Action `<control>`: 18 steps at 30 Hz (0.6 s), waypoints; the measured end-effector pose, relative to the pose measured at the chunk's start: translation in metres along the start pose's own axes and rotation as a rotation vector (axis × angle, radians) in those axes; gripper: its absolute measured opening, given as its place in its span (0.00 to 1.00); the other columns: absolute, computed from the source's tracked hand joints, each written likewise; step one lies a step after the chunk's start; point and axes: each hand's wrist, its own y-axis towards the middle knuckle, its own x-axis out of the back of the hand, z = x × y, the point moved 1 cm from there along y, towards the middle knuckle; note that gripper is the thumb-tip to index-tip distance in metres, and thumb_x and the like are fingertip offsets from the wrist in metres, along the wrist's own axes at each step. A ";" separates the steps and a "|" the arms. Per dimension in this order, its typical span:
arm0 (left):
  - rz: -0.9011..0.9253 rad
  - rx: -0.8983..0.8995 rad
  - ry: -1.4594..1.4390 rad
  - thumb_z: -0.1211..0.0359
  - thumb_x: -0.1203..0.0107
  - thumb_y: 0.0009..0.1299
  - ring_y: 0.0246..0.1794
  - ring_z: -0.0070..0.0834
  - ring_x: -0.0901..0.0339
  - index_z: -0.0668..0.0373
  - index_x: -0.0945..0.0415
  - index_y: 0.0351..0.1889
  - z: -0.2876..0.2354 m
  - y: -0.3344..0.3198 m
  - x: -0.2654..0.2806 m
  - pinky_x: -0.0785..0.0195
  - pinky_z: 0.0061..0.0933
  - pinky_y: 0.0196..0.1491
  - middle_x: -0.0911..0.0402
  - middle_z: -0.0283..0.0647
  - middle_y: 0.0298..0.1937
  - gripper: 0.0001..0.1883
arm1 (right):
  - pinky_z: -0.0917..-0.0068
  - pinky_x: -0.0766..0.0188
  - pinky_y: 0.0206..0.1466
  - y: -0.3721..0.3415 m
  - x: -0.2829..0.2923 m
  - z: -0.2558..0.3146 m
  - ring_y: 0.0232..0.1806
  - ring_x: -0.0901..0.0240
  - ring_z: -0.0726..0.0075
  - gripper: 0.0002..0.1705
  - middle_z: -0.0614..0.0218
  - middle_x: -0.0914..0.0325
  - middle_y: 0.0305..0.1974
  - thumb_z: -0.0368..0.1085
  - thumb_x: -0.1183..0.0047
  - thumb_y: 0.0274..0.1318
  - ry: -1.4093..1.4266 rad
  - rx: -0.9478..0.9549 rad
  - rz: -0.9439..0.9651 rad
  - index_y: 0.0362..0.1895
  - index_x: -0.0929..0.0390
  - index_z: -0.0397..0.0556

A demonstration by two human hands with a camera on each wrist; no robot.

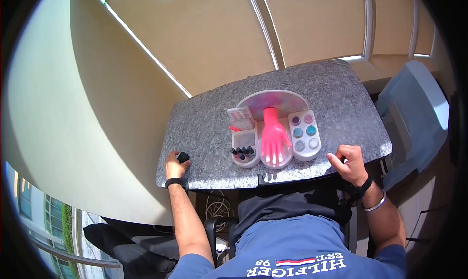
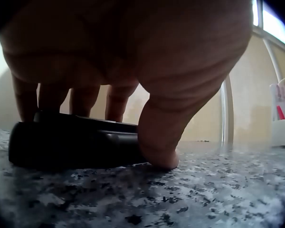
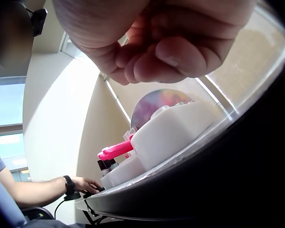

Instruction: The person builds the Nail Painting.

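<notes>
At the table's left end my left hand (image 1: 175, 166) grips a small black object (image 2: 76, 145) lying on the granite-patterned top. Its thumb is at one end and the fingers reach down along the far side; what kind of thing it is I cannot tell. My right hand (image 1: 350, 163), fingers curled in and holding nothing, is by the front edge at the right. Between the hands stands a white nail-salon toy set (image 1: 305, 156) with a pink model hand (image 1: 275, 136) lying palm down, its nails white.
Several black-capped nail polish bottles (image 1: 242, 152) sit in the set's left section, below a clear lidded case (image 1: 241, 118). Round pots of glitter (image 1: 311, 130) fill the right section. A pale blue chair (image 1: 414, 103) stands right of the table (image 1: 204, 132).
</notes>
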 end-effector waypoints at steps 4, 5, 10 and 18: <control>0.155 0.084 0.083 0.56 0.15 0.57 0.61 0.52 0.12 0.59 0.18 0.64 -0.014 -0.001 0.013 0.22 0.51 0.67 0.09 0.54 0.58 0.38 | 0.67 0.41 0.22 -0.002 -0.002 -0.001 0.16 0.34 0.70 0.26 0.64 0.30 0.15 0.36 0.26 0.62 0.005 -0.018 -0.003 0.17 0.29 0.44; 0.183 0.094 0.101 0.55 0.15 0.57 0.61 0.52 0.12 0.58 0.17 0.63 -0.027 -0.002 0.021 0.22 0.50 0.67 0.09 0.53 0.58 0.38 | 0.67 0.41 0.22 -0.001 -0.002 -0.002 0.16 0.34 0.70 0.26 0.64 0.30 0.15 0.36 0.26 0.62 0.003 -0.015 0.000 0.17 0.29 0.44; 0.023 -0.061 -0.421 0.54 0.16 0.62 0.55 0.34 0.10 0.65 0.19 0.66 -0.081 0.011 0.038 0.16 0.36 0.53 0.08 0.48 0.53 0.40 | 0.68 0.41 0.23 0.000 -0.001 -0.002 0.17 0.33 0.70 0.26 0.64 0.29 0.16 0.35 0.26 0.62 -0.012 -0.023 0.012 0.17 0.29 0.44; -0.164 -0.783 -1.380 0.52 0.18 0.66 0.62 0.42 0.12 0.68 0.32 0.79 -0.223 -0.056 0.163 0.16 0.47 0.67 0.14 0.53 0.65 0.50 | 0.71 0.42 0.25 0.000 -0.001 -0.011 0.19 0.33 0.75 0.25 0.67 0.28 0.18 0.32 0.28 0.64 -0.022 -0.042 0.040 0.20 0.31 0.44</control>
